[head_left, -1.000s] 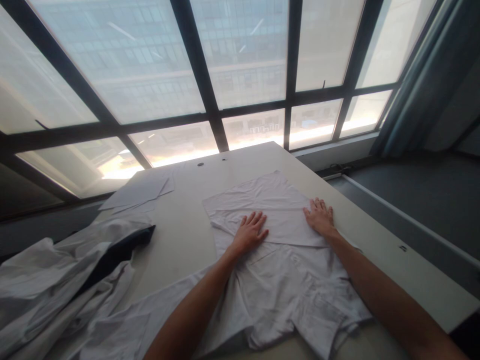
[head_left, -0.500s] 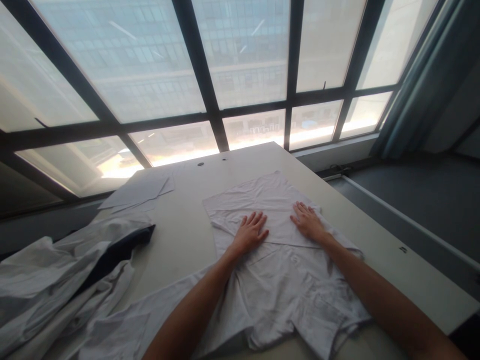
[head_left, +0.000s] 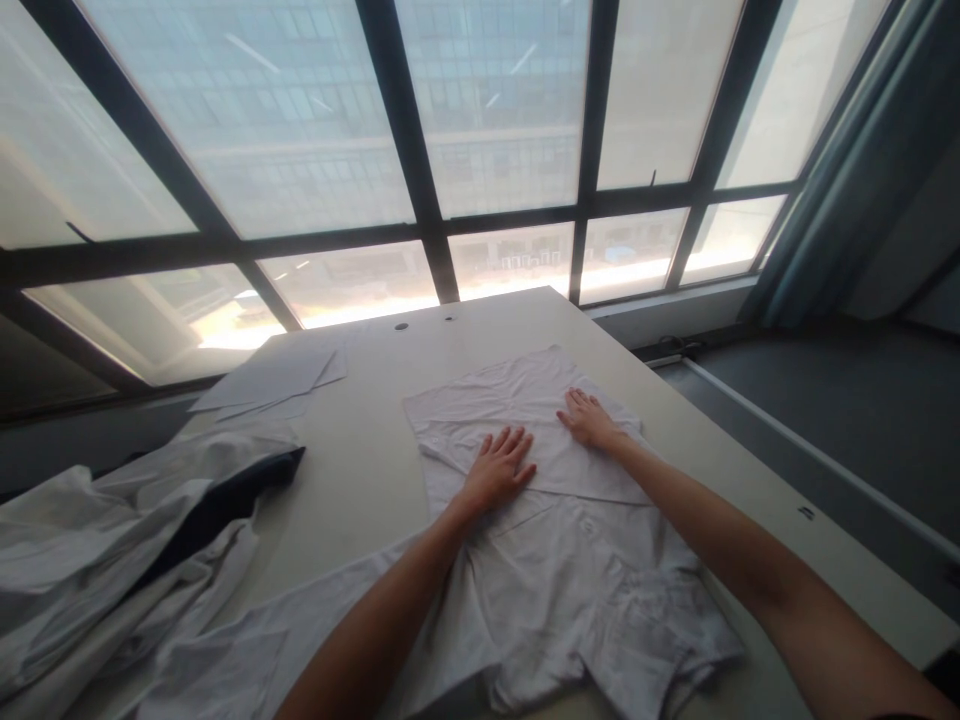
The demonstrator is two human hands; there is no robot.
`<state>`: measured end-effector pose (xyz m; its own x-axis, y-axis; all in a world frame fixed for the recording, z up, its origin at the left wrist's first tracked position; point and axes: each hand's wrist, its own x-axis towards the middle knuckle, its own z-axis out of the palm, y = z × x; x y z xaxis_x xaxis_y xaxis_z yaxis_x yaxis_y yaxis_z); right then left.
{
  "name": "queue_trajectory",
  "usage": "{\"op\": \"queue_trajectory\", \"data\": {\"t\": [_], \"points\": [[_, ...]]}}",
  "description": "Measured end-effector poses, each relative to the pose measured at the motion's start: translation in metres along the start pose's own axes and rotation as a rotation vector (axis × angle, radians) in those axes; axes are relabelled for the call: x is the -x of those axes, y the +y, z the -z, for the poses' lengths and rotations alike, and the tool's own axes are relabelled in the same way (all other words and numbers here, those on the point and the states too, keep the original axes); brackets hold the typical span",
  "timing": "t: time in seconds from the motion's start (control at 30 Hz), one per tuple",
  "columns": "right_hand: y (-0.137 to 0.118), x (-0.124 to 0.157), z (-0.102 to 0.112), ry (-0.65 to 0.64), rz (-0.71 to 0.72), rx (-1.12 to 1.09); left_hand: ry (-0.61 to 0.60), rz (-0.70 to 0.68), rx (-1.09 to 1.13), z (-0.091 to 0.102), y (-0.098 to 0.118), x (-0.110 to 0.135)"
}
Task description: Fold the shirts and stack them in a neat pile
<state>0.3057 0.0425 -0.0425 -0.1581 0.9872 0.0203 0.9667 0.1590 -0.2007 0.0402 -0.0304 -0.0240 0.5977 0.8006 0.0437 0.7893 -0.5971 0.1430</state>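
Note:
A white shirt (head_left: 559, 550) lies spread on the white table (head_left: 360, 440), creased and partly folded over itself. One long sleeve reaches toward the lower left, and the near part is bunched. My left hand (head_left: 498, 468) rests flat on the middle of the cloth with fingers spread. Farther up and to the right, my right hand (head_left: 588, 418) lies on the folded upper layer, its fingers stretched out. Neither hand grips the fabric. My forearms hide parts of the shirt beneath them.
A heap of white clothing with a dark part (head_left: 217, 510) lies at the left. Behind it are loose paper sheets (head_left: 274, 380). Large windows (head_left: 427, 210) stand past the table's far edge, and a blue-grey curtain (head_left: 832, 170) hangs at the right. A pale rail (head_left: 810, 450) runs beyond the right edge.
My right hand has slid up and to the left across the shirt. My left hand stays in the same spot. The view has shifted slightly.

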Motion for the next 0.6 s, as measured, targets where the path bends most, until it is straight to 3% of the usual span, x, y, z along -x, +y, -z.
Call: {"op": "queue_trajectory", "data": {"t": [0.37,0.6], "points": [[0.007,-0.111,0.007,-0.008,-0.157,0.031,0.029,-0.009,0.034,-0.001,0.002,0.005],[0.018,-0.160,0.007,-0.013,-0.223,0.034,0.042,-0.010,0.053,-0.002,0.004,0.007]]}}
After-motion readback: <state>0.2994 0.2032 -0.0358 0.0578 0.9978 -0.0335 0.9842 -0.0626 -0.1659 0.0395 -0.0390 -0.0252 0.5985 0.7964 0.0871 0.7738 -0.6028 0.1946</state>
